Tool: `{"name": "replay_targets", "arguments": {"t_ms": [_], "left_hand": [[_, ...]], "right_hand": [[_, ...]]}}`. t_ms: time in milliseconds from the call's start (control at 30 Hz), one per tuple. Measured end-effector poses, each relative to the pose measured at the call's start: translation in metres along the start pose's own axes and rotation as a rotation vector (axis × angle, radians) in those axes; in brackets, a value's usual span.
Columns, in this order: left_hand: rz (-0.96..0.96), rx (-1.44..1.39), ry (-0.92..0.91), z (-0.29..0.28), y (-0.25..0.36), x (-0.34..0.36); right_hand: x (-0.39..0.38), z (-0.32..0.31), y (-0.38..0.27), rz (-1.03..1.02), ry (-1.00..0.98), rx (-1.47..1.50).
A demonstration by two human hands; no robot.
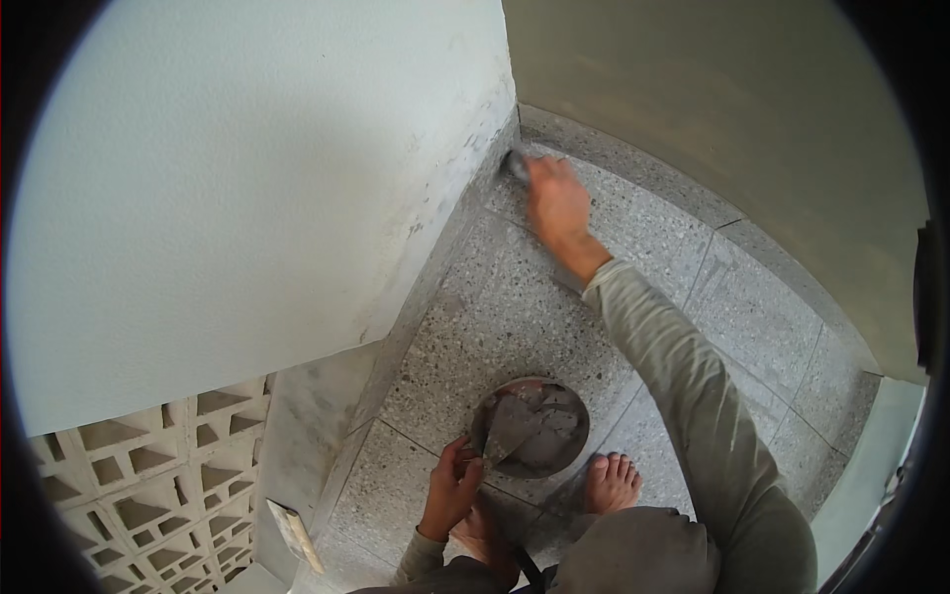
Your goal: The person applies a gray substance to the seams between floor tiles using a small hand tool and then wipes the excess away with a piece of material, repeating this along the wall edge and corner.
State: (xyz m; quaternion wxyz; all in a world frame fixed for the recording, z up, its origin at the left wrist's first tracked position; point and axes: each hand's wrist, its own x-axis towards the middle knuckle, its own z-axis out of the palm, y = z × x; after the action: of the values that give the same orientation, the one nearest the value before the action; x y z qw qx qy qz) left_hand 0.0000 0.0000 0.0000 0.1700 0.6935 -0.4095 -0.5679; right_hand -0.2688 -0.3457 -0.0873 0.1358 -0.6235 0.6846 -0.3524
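Note:
My right hand (559, 203) reaches far forward, closed on a small dark grey object (515, 166) pressed in low at the wall corner. Motion blurs that object, and its kind is unclear. Near my feet, a round bowl (577, 457) with dark sides holds grey paste (556, 421). A putty knife (512, 426) with a broad, paste-smeared blade lies across the bowl. Its narrow end meets the fingers of my left hand (453, 485), which are closed around it at the bowl's left side.
Speckled grey tiles (495, 297) cover the floor. Matching skirting (683, 183) runs along the right wall. A white wall (247, 198) stands at left, with a patterned block screen (148, 485) below it. A flat light-coloured piece (295, 535) leans at lower left. My bare foot (614, 483) is right of the bowl.

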Motion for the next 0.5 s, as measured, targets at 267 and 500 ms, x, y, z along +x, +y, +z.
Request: {"name": "replay_targets", "arguments": {"t_ms": [267,500], "left_hand": [[0.032,-0.025,-0.062,0.039,-0.003,0.017],[0.089,-0.005,-0.038,0.044,-0.003,0.019]], "right_hand": [[0.027,-0.046,0.062,-0.116,0.233,-0.211],[0.032,-0.024,0.044,-0.188,0.166,-0.205]]}}
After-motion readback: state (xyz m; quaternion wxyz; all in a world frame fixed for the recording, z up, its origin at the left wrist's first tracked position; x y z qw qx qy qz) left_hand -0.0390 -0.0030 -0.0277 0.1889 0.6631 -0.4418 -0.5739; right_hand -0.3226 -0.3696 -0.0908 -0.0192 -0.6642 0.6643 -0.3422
